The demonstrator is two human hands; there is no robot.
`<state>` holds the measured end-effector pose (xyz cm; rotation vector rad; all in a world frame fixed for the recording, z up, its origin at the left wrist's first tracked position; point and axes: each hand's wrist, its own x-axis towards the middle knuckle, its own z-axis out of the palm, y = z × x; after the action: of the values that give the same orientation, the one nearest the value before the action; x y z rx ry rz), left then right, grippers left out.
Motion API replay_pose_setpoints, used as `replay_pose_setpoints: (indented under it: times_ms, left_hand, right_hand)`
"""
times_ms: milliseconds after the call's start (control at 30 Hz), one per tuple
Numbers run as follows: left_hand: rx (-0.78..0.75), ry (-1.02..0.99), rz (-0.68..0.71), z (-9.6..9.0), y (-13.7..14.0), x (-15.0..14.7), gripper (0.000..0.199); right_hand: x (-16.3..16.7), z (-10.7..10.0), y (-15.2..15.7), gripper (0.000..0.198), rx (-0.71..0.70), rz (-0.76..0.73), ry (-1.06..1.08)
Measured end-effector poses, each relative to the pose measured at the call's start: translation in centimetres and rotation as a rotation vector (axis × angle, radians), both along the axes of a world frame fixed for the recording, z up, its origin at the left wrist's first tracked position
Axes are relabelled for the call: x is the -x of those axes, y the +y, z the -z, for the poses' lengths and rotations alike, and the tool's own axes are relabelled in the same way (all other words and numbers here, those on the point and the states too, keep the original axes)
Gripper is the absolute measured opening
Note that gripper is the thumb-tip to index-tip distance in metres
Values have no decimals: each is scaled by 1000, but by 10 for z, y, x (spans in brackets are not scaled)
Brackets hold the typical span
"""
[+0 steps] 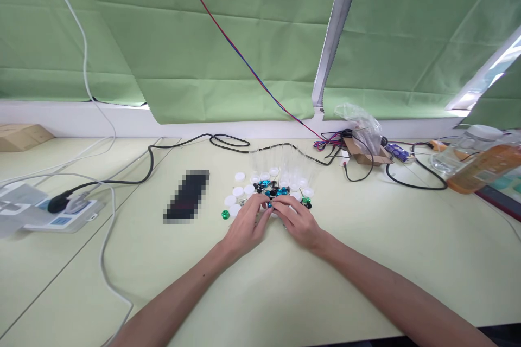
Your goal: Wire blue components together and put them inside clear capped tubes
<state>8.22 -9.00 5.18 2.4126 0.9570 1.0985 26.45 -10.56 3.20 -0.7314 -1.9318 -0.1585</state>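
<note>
As two bare hands meet at the middle of a pale table [350,293], a small blue piece [269,205] sits between their fingertips, just above the tabletop. The left hand [246,225] has thumb and forefinger pinched on it; the right hand [299,222] curls in against it, its fingers bent close together, though whether they grip or only steady it I cannot tell. The piece looks light, stiff and glossy, so it may slip; its outer edges seem the best place to hold, with fingertips only. Around this, from the left, lie a white power strip [61,221] with plugs in it, a loose white cable [106,241], a dark, blurred-out rectangle [186,197], a lone green piece [225,214] and scattered white caps [237,192]. Just beyond the fingers, blue and black pieces [282,191] crowd together, and behind them clear tubes [287,160], seemingly upright, look easy to knock over; this clutter is the main obstacle to the hands. Farther right, well apart, are a small cardboard box [368,158], a crumpled plastic bag [362,124] and an orange bottle [486,168].
</note>
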Motion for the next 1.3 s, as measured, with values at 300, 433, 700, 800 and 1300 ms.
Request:
replay_pose_setpoints:
  times_ms: [300,433,700,800,1300]
  left_hand:
    - [-123,7,-64,-2,0,2,21]
    - [-192,-114,-186,-7,6,7,22]
    - [-339,-184,-208,-10,8,8,19]
    - [-403,-164,-218,-10,8,9,22]
    - [-364,-180,-330,-20,17,22,23]
  right_hand:
    - [3,-4,-4,42,27,47,15]
    - [3,-5,-5,45,49,72,41]
    - [4,-4,-4,29,121,-11,-37]
    - [5,-3,-5,27,131,-19,-65]
    - [-7,-3,1,23,129,88,-59]
